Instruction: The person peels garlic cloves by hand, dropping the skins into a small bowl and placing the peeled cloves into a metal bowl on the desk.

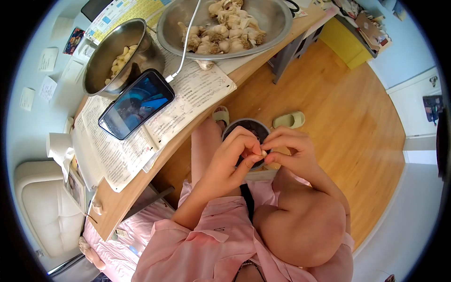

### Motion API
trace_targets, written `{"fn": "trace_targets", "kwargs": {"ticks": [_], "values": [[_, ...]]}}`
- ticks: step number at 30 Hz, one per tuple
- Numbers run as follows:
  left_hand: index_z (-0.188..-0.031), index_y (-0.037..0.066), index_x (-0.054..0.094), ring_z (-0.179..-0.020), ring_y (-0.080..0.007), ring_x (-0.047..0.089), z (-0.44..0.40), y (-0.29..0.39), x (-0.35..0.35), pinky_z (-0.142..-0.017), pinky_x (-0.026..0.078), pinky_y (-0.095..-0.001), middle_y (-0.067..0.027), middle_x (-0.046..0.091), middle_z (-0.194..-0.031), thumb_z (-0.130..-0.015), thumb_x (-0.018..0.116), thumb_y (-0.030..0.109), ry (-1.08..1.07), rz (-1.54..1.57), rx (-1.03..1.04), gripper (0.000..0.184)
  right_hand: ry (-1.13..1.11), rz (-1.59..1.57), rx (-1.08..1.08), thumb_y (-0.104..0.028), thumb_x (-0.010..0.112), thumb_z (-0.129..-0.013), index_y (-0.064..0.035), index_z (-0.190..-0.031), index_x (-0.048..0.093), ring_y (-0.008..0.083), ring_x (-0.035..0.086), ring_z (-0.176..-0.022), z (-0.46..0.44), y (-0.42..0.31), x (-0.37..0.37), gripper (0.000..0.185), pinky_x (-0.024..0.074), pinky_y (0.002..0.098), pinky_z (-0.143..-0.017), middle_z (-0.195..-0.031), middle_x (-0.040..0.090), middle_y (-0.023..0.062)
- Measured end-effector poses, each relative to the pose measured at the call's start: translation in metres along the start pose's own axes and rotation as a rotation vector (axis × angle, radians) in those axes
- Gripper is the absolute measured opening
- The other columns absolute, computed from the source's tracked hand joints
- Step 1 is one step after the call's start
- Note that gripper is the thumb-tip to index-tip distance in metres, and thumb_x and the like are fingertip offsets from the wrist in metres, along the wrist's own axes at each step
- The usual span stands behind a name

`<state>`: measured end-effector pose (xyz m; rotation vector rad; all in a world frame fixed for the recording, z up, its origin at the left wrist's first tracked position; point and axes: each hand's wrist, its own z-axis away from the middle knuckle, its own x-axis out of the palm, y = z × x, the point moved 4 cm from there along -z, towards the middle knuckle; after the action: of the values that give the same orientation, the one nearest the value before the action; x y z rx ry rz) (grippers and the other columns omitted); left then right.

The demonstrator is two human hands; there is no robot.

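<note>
Between the fingertips of both hands is a small pale garlic clove [263, 153], partly hidden by the fingers. My left hand [238, 155] pinches it from one side with thumb and forefinger. From the other side, my right hand [290, 148] has its thumb and fingertips closed at the clove. Below the hands, on the floor, stands a round bin [266, 126] with a dark inside. On the desk, a wide metal basin [277, 28] holds several garlic bulbs [225, 33]. A deeper metal pot [94, 70] beside it contains peeled cloves [123, 60].
A phone [136, 104] with a white cable leans against the pot over printed sheets [188, 101]. One garlic bulb [205, 64] lies under the basin's edge. The wooden desk edge [162, 162] runs along my left. A green slipper [289, 120] and yellow box [345, 42] are on the floor.
</note>
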<state>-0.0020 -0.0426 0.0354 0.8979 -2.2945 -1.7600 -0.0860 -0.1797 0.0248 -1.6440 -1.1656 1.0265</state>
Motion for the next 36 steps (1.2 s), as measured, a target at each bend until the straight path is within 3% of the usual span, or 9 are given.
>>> {"fn": "trace_targets", "kwargs": {"ticks": [10, 15, 21, 25, 36], "values": [[-0.089, 0.002, 0.048, -0.078, -0.0179, 0.048, 0.006, -0.011, -0.001, -0.071, 0.042, -0.0261, -0.0097, 0.046, -0.092, -0.084, 0.054, 0.001, 0.092, 0.082, 0.0, 0.007, 0.037, -0.614, 0.314, -0.007, 0.063, -0.084, 0.0018, -0.104, 0.058, 0.0141, 0.058, -0.096, 0.008, 0.021, 0.005, 0.022, 0.0456, 0.0262, -0.085, -0.099, 0.061, 0.0071], [-0.089, 0.003, 0.046, -0.086, -0.0192, 0.05, 0.005, -0.017, -0.001, -0.077, 0.042, -0.0288, -0.0106, 0.05, -0.097, -0.088, 0.052, 0.006, 0.16, 0.208, 0.069, 0.006, 0.05, -0.68, 0.287, -0.006, 0.062, -0.084, 0.0015, -0.104, 0.055, 0.0155, 0.059, -0.095, 0.008, 0.029, 0.005, 0.022, 0.0464, 0.0266, -0.084, -0.099, 0.062, 0.0092], [-0.097, 0.004, 0.042, -0.087, -0.0146, 0.05, 0.008, -0.021, 0.006, -0.079, 0.043, -0.0267, -0.0117, 0.051, -0.098, -0.092, 0.046, 0.005, 0.227, 0.545, 0.016, 0.006, 0.044, -0.744, 0.278, -0.003, 0.063, -0.083, -0.0002, -0.102, 0.055, 0.0147, 0.061, -0.09, 0.009, 0.027, 0.004, 0.02, 0.0477, 0.0253, -0.08, -0.097, 0.062, 0.0091], [-0.098, 0.004, 0.04, -0.083, -0.0128, 0.05, 0.007, -0.023, 0.009, -0.078, 0.043, -0.0251, -0.0122, 0.051, -0.096, -0.092, 0.045, 0.001, 0.236, 0.507, 0.043, 0.009, 0.037, -0.624, 0.298, -0.001, 0.063, -0.083, -0.0018, -0.1, 0.055, 0.0131, 0.06, -0.088, 0.009, 0.023, 0.002, 0.019, 0.0475, 0.0235, -0.076, -0.094, 0.062, 0.0076], [-0.098, 0.003, 0.041, -0.084, -0.0149, 0.052, 0.005, -0.02, 0.011, -0.08, 0.042, -0.026, -0.0127, 0.052, -0.093, -0.089, 0.049, -0.001, 0.305, 0.464, 0.081, 0.012, 0.011, -0.707, 0.339, 0.0, 0.062, -0.083, -0.0007, -0.102, 0.053, 0.0139, 0.058, -0.088, 0.007, 0.031, 0.011, 0.022, 0.048, 0.0258, -0.078, -0.097, 0.059, 0.0073]]}}
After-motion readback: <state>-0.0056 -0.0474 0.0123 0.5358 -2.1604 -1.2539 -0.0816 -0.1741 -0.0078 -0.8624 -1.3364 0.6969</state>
